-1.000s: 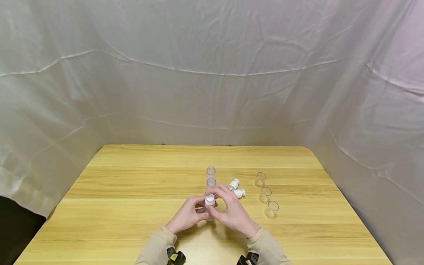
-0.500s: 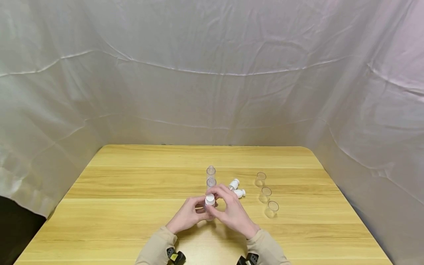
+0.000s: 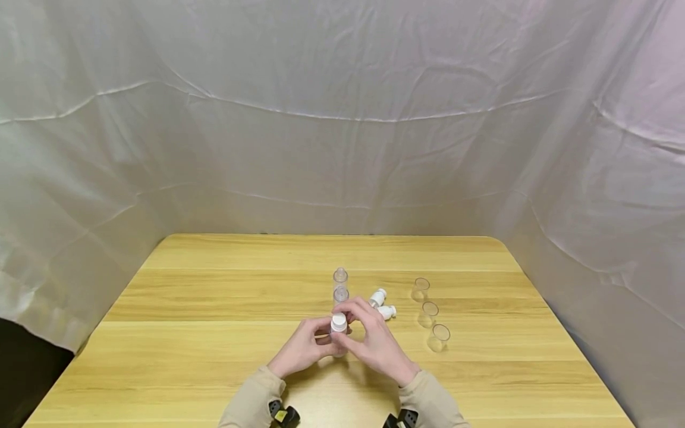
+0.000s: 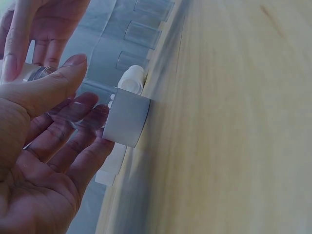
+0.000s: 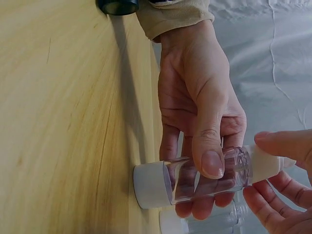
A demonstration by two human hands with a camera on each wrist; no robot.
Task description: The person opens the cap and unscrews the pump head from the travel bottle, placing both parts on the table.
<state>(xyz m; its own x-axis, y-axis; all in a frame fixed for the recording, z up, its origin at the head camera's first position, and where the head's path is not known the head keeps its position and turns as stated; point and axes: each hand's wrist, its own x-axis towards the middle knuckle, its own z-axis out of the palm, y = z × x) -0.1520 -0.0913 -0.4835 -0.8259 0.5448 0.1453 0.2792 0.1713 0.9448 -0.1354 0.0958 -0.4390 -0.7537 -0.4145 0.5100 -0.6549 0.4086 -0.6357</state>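
Note:
My left hand (image 3: pixel 303 348) grips the clear body of a pump bottle (image 5: pixel 230 184), thumb on one side and fingers behind it. The bottle stands upright, and its white base (image 4: pixel 126 118) appears to rest on the table. At the top, thumb and fingers of my right hand (image 3: pixel 377 339) pinch the white pump head (image 3: pixel 338 323), which sits on the bottle's neck. Just beyond the hands, two more clear bottles (image 3: pixel 340 279) stand in line without pump heads. Two loose white pump heads (image 3: pixel 387 312) lie to the right of them, partly behind my right hand.
Three clear cylindrical caps (image 3: pixel 439 339) stand in a slanting row on the right. Everything is on a wooden table (image 3: pixel 187 333), with grey cloth (image 3: pixel 342 148) hanging behind it and at both sides.
Both hands stay in place around the bottle. The fingers of my right hand shift only very slightly at the pump head; nothing else moves.

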